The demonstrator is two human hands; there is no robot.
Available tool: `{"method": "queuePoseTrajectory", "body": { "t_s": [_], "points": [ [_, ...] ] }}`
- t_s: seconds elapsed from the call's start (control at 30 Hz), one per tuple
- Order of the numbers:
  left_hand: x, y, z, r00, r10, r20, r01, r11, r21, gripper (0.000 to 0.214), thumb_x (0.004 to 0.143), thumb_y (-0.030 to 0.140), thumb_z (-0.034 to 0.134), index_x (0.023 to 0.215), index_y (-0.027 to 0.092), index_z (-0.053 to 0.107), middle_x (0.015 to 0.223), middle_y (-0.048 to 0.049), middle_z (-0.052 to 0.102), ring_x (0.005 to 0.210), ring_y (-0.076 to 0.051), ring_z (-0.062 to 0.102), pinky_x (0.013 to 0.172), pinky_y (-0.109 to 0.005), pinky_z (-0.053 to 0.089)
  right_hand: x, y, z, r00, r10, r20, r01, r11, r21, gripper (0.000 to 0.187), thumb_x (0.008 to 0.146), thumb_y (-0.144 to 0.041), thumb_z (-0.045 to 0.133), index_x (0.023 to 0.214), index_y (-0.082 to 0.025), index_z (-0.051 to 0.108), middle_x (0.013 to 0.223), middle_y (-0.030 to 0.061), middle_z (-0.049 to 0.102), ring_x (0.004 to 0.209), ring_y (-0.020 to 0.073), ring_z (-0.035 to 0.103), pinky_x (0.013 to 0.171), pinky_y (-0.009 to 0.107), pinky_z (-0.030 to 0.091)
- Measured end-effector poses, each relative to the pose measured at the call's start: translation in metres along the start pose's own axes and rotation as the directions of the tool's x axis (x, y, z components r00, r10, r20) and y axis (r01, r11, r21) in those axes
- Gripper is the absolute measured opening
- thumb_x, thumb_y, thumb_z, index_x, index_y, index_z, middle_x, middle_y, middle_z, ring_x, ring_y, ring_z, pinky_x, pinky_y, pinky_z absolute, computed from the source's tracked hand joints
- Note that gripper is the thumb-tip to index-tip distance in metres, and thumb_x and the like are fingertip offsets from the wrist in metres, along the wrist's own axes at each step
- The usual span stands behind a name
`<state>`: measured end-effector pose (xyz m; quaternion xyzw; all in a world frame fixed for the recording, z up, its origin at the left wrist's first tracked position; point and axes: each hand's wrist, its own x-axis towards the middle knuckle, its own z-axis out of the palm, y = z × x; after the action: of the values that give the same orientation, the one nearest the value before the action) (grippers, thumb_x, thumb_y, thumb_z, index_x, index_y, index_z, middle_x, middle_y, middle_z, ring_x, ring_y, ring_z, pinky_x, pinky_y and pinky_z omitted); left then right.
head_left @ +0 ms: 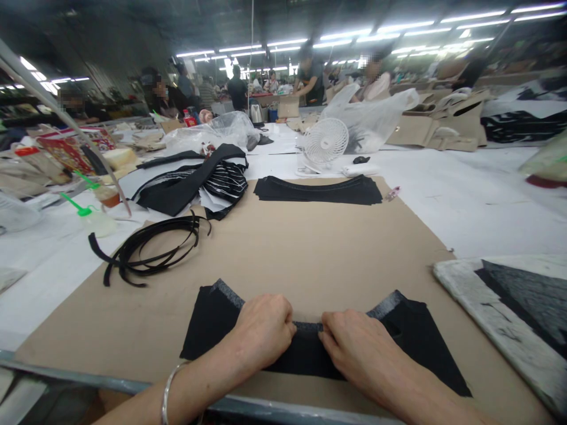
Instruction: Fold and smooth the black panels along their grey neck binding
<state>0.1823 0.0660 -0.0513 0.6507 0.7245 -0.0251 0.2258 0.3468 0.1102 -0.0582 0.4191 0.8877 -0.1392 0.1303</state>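
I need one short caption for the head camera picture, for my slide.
Left hand and right hand pinch the grey edge of a black piece on a brown sheet.

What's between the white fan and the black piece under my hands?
In the head view, a stack of curved black pieces lies between the white fan and the black piece; nearer you, the brown sheet is bare.

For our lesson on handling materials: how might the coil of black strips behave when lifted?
The coil of black strips probably flexes yet springs back, since it holds wide, open loops. It may uncoil or trail, as loose ends splay outward.
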Motion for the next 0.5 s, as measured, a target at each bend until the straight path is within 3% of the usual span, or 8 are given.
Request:
{"method": "queuePoseTrajectory", "body": {
  "t_s": [0.3,0.5],
  "points": [
    [-0.007,0.010,0.001,0.999,-0.033,-0.019,0.035,0.996,0.085,0.021,0.083,0.025,0.049,0.075,0.019,0.068,0.077,-0.0096,0.072,0.078,-0.029,0.069,0.064,-0.034,0.047,-0.001,-0.006,-0.009,1.000,0.018,0.015,-0.018,0.998,-0.053,0.023,0.090,-0.021,0.047,0.083,-0.014,0.069,0.078,0.0146,0.070,0.077,0.0272,0.069,0.062,0.030,0.047],
    [-0.012,0.006,0.006,0.989,-0.072,-0.128,0.084,0.992,0.091,0.013,0.081,0.029,0.062,0.089,0.018,0.061,0.079,-0.0042,0.069,0.077,-0.026,0.066,0.065,-0.033,0.046,-0.003,-0.007,-0.012,1.000,-0.017,-0.015,0.016,0.998,-0.068,0.020,0.089,-0.019,0.050,0.083,-0.014,0.068,0.075,0.0139,0.069,0.076,0.0246,0.068,0.064,0.027,0.045]
  ]
}}
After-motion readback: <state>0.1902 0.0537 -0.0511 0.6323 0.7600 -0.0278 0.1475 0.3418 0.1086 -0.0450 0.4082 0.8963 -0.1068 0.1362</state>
